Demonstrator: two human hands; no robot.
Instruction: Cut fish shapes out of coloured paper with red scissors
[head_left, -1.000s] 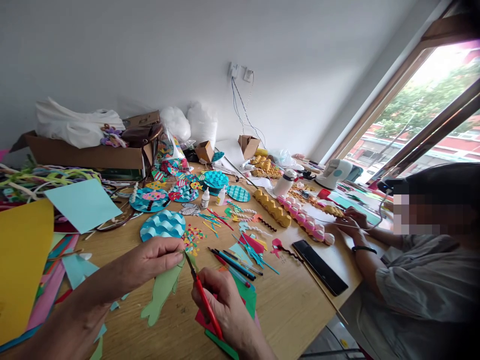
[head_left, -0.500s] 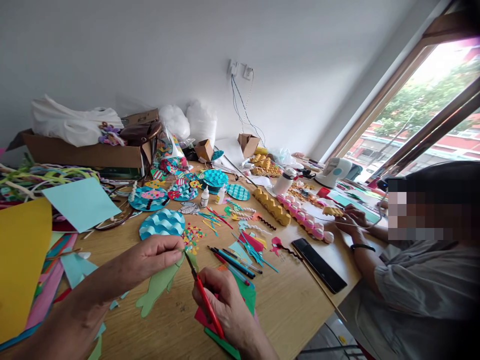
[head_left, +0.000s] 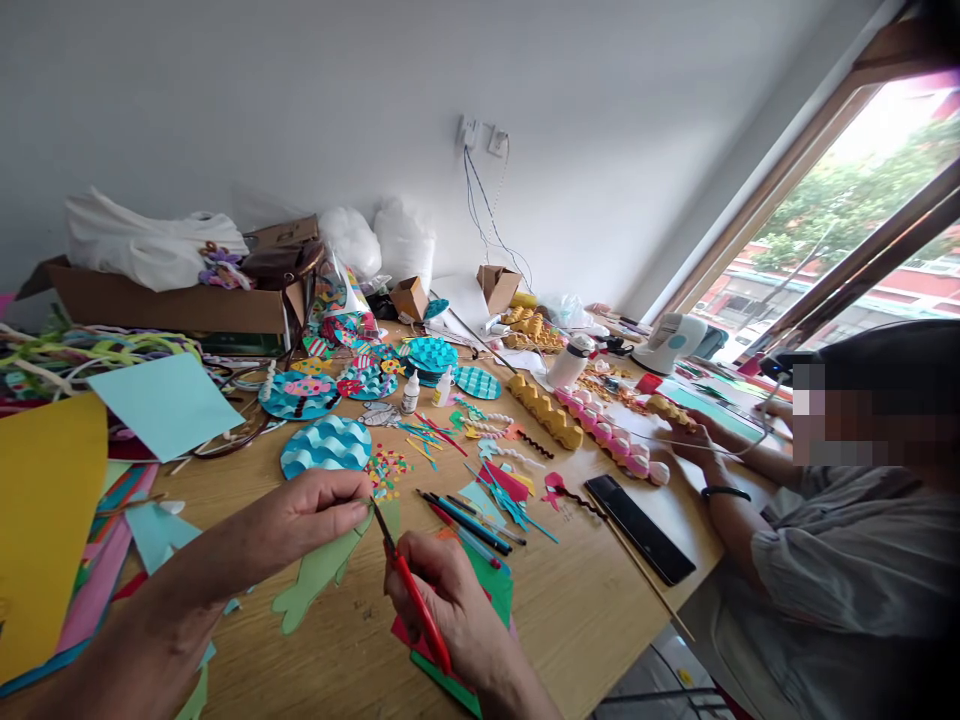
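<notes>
A piece of light green paper (head_left: 321,574) with a fish-like tail is pinched between the thumb and fingers of my left hand (head_left: 319,515). My right hand (head_left: 446,600) grips red-handled scissors (head_left: 421,612), their dark blades pointing up and left to the paper's upper edge by my left fingertips. Whether the blades are fully closed I cannot make out. Beyond my left hand lies a blue wavy paper disc (head_left: 325,447). Small round confetti dots (head_left: 388,470) are scattered beside it, and several pens (head_left: 472,525) rest just past my right hand.
Coloured sheets, including a yellow one (head_left: 49,530), pile up at the left. Glue bottles (head_left: 410,392) stand mid-table. A black phone (head_left: 639,528) and a thin stick (head_left: 651,570) lie at the right. There, a co-worker (head_left: 862,560) handles a yellow piece (head_left: 670,410).
The scissors and the green paper have shifted only slightly at the cutting point. The co-worker's hands and yellow piece have changed position a little.
</notes>
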